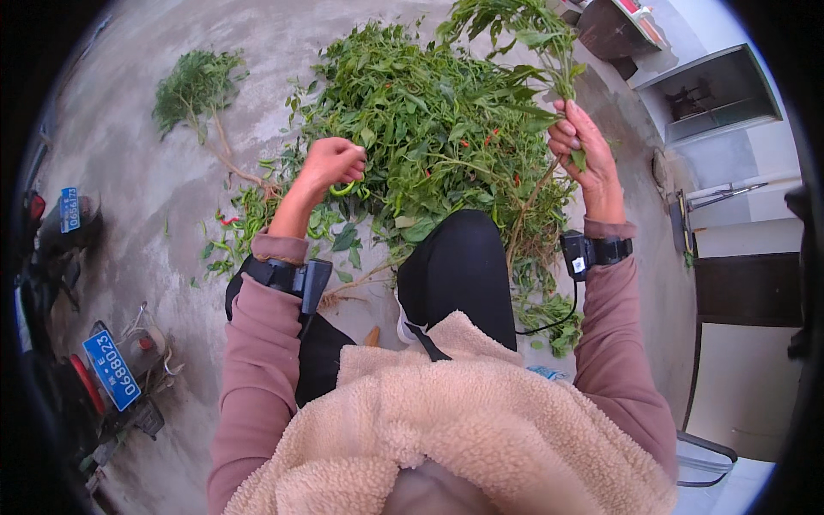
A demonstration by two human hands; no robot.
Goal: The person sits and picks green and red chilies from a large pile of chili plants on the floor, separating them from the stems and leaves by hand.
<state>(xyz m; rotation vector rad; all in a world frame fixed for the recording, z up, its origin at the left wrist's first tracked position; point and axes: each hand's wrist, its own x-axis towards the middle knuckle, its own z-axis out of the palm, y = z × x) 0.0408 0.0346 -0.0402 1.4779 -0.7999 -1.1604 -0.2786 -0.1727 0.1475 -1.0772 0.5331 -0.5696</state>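
Note:
My right hand [582, 138] is closed round the stems of a leafy pepper plant [560, 58], held up at the upper right, its leafy top pointing away from me. To the left, my left hand [335, 161] has curled fingers, with a green chili pepper [343, 188] at their underside; it looks gripped, though the fingertips are partly hidden. Between and beyond both hands lies a large heap of pulled pepper plants [412, 109], with green and a few red chilies among the leaves. Picked chilies [241, 225] lie on the concrete left of the heap, near my left wrist.
A separate uprooted plant [199, 90] lies at the upper left, its roots towards the chilies. Parked motorbikes [138, 347] stand along the left edge. On the right are a wall with a dark opening [721, 96] and a long-handled tool [683, 222]. Bare roots [331, 296] lie near my knees.

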